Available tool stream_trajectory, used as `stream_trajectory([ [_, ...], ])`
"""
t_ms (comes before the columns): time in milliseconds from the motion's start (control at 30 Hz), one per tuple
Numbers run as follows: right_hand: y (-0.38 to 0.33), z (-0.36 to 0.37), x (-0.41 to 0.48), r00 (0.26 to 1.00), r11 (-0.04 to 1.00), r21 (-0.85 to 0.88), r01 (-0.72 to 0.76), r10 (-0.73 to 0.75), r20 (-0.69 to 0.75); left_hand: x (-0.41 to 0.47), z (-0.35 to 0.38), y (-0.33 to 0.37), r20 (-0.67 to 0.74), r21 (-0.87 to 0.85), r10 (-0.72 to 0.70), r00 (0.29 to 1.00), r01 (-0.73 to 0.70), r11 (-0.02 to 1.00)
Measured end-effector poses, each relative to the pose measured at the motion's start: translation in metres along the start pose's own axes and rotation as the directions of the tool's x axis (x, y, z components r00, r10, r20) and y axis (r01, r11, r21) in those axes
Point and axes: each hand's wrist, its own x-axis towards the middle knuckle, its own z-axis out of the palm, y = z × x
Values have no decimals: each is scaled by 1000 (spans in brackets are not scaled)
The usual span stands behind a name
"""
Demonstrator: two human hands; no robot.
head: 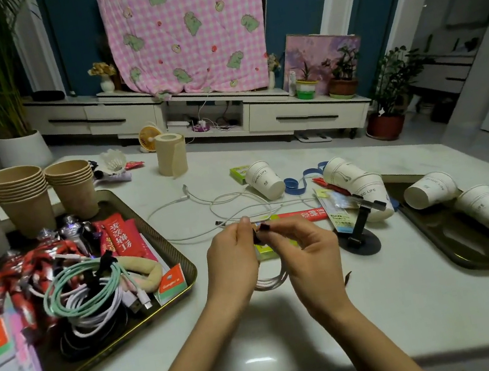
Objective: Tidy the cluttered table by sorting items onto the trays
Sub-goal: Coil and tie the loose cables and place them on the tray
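My left hand [232, 255] and my right hand [305, 246] meet over the middle of the white table, both pinching a coiled pale cable [270, 281] with a small black tie at its top. The coil hangs below my fingers. The left tray [184, 260] holds coiled cables [92, 288], red packets [122, 235], toy figures [50, 250] and stacked brown cups [22, 196]. The right tray [474, 253] holds two white paper cups [431, 189] lying on their sides.
A loose white cable [207, 204], white paper cups [263, 179], a blue strap [297, 183], a ruler pack [338, 215], a black phone stand [357, 231], a green box [268, 251] and a tissue roll [171, 158] lie on the table.
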Motion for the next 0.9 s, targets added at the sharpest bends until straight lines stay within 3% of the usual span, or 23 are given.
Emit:
stream_trajectory([
  [67,2,-1,-4,994,990,-102,93,-86,75,1,0,1,6,-34,-46,999,46,998],
  [267,3,-12,-8,975,993,-115,39,-13,223,-1,-1,-2,39,-30,-66,997,67,997],
  [500,6,-21,1,967,966,-223,128,-72,244,-6,0,-1,68,86,-29,997,23,996],
  [600,8,-23,3,941,887,-380,264,-151,302,-7,-1,-1,97,131,-44,994,31,991],
  [733,10,-22,7,809,609,-538,583,-374,453,-6,-3,4,122,239,-26,992,-4,971],
  [800,8,-19,10,760,519,-556,649,-424,492,-5,-6,9,131,235,-13,991,-19,972],
  [867,5,-15,10,781,550,-554,625,-426,457,-3,-11,13,135,216,24,991,-53,975],
  [900,3,-13,10,822,617,-544,569,-399,407,-3,-12,15,136,198,52,989,-79,977],
])
